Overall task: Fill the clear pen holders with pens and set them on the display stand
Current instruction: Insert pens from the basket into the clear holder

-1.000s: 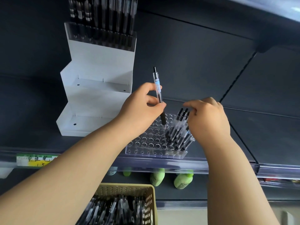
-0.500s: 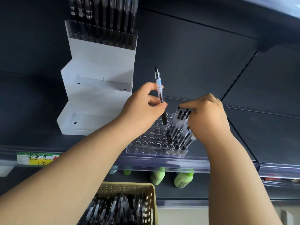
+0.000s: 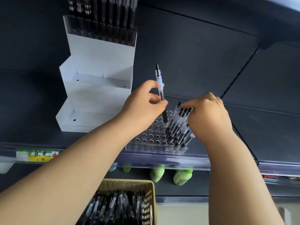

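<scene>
A clear pen holder [image 3: 149, 140] with rows of round holes lies on the dark shelf near its front edge. Several clear-barrelled black pens [image 3: 177, 125] stand in its right side. My left hand [image 3: 142, 108] pinches one upright pen [image 3: 160, 88], tip down just above the holder's holes. My right hand [image 3: 207, 114] rests its curled fingertips on the tops of the standing pens. The white stepped display stand [image 3: 97, 95] is to the left, with a filled holder [image 3: 100, 28] on its top step and two bare lower steps.
A beige perforated basket [image 3: 151, 200] full of loose pens sits below the shelf at the bottom centre. Green bottles [image 3: 181, 176] stand on the lower shelf. A price label [image 3: 35, 155] is on the clear shelf-edge strip.
My right hand has shifted slightly up and left onto the tops of the standing pens. My left hand with its pen has barely moved.
</scene>
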